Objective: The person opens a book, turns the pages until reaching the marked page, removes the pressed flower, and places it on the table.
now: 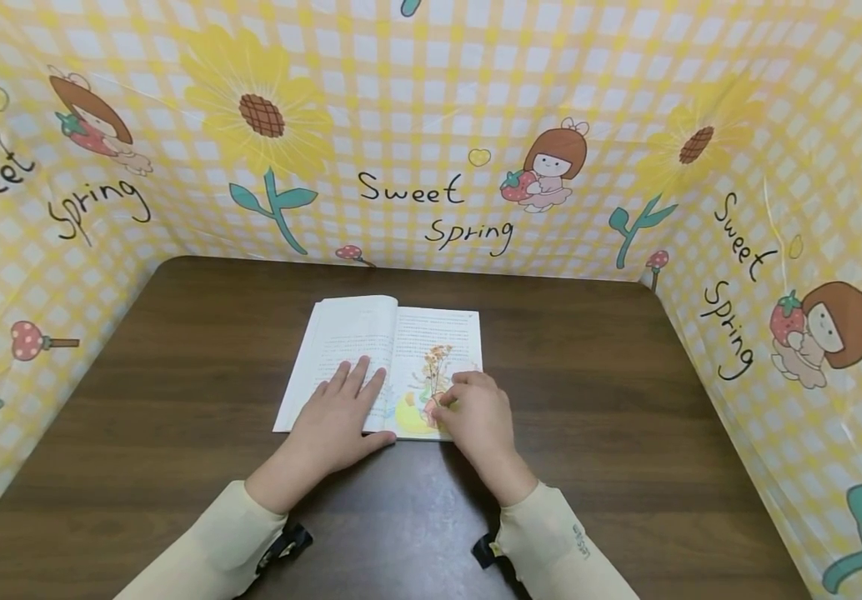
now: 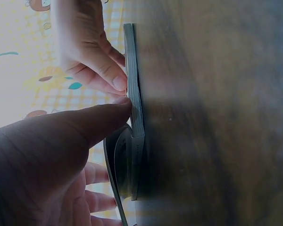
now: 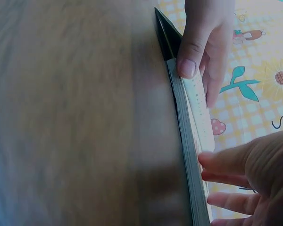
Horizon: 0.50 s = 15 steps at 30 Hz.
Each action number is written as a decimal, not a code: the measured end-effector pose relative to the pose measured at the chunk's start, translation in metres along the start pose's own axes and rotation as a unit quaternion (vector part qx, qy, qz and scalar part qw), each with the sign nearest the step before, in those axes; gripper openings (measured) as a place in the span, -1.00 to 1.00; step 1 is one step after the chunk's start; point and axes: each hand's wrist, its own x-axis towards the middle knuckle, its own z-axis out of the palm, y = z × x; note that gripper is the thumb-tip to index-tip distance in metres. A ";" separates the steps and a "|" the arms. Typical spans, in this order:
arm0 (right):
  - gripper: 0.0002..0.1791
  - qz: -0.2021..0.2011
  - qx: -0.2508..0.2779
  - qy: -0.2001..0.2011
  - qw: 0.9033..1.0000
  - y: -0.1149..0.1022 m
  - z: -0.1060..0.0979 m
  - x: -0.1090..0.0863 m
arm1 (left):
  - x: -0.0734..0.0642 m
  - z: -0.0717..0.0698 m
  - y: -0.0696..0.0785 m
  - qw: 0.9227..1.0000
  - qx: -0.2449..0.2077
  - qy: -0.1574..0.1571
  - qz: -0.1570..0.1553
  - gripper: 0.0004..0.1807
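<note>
An open book [image 1: 352,321] lies on the table, with printed text on both pages and a colourful picture low on the right page. My left hand [image 1: 335,418] presses on the left page with its fingers spread, its thumb at the book's lower edge. Over the right page, a small sprig of orange-brown dried flowers [image 1: 437,360] lies with its blossoms toward the top. My right hand [image 1: 482,417] pinches the lower end of its thin stem between thumb and forefinger. From the side, the left wrist view shows the book's page edges [image 2: 134,84] and a raised cover beneath my left hand.
The dark wooden table [image 1: 588,400] extends around the book. Yellow checked cloth [image 1: 416,100] printed with flowers and girls walls in the back and both sides. Dark straps [image 1: 284,546] sit at my sleeve cuffs.
</note>
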 end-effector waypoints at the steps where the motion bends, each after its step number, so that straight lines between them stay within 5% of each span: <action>1: -0.89 0.000 -0.005 0.002 1.000 -0.001 0.000 0.000 | 0.000 0.000 0.000 1.000 0.000 -0.001 0.000 0.09; 15: -0.82 -0.020 -0.027 0.027 0.999 0.001 0.003 0.000 | 0.001 0.001 0.001 1.000 0.003 -0.004 -0.004 0.09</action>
